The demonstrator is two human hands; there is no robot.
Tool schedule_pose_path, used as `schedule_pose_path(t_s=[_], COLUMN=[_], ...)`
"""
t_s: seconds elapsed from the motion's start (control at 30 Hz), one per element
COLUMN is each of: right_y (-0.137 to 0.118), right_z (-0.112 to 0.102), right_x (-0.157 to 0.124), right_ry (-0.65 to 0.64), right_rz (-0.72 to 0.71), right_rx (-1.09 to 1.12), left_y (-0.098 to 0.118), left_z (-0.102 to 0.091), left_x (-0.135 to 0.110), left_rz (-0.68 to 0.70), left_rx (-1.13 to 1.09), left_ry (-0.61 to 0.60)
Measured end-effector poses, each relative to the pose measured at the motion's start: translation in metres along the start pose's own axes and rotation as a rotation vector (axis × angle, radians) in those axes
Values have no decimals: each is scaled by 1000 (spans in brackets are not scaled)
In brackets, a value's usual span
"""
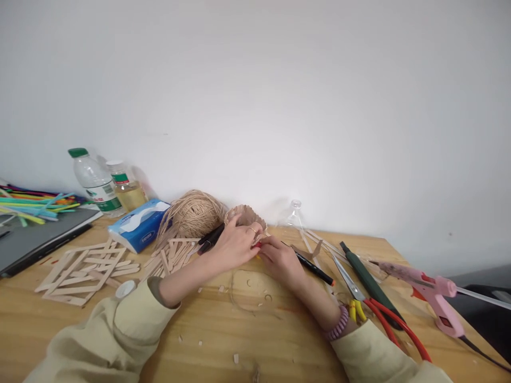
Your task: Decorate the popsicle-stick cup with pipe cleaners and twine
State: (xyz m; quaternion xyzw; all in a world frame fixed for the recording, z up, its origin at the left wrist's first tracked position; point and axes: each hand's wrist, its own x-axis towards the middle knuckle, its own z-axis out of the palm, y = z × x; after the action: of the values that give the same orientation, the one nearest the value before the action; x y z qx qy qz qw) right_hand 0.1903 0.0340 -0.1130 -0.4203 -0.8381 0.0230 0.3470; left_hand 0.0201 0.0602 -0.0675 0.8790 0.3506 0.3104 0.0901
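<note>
Holding a tan scalloped-rim piece (246, 214) near the table's (191, 367) back edge, about midway along it. Left hand (235, 247) is closed around the near side of the piece, fingers bent, index reaching up over the rim, ring on one finger. Right hand (282, 261) is right next to it, fingers curled and bunched at a small red bit (258, 244); can't tell if it pinches that or the piece, fingertips are partly hidden. Twine ball (197, 215) sits just left of the piece, blue tissue pack (139, 229) next along. Loose wooden sticks (171, 258) lie beside the left forearm, with stick frames (82, 274) and a white cap (125, 289) farther left. Clear bottle top (295, 215) stands by the back edge, right of the piece. Black marker (313, 267) lies just beyond the right hand. Toward the table's right edge: red-handled scissors (354, 289), long dark green tool (369, 284), then the pink glue gun (435, 287), nozzle pointing left. Small pale scraps (236, 358) are scattered on the near part of the table.
</note>
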Motion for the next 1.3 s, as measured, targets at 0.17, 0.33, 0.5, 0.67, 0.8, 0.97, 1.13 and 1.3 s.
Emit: schedule_pose_path(t_s=[0.17, 0.33, 0.5, 0.67, 0.8, 0.97, 1.13, 1.3], right_y=[-1, -1, 1, -7, -17, -23, -19, 15], right_z=[7, -3, -25, -29, -22, -15, -57, -140], right_x=[2, 8, 13, 13, 11, 12, 22, 20], right_ry=[-7, -77, -179, -330, -390, -439, -531, -453], right_rz=[190, 310, 411, 443, 410, 412, 442, 600], right_rx=[155, 218, 133, 8, -64, -150, -172, -305], left_y=[1, 11, 6, -19, -28, -26, -20, -11], left_z=[1, -1, -32, -65, -65, -61, -67, -64], left_x=[-2, -1, 6, 4, 3, 7, 7, 4], left_rz=[-53, -29, 34, 87, 83, 31, -83, -112], left_rx=[-17, -12, 29, 140, 178, 172, 143, 82], left_ry=[-8, -66, -183, -410, -447, -340, -226, -298])
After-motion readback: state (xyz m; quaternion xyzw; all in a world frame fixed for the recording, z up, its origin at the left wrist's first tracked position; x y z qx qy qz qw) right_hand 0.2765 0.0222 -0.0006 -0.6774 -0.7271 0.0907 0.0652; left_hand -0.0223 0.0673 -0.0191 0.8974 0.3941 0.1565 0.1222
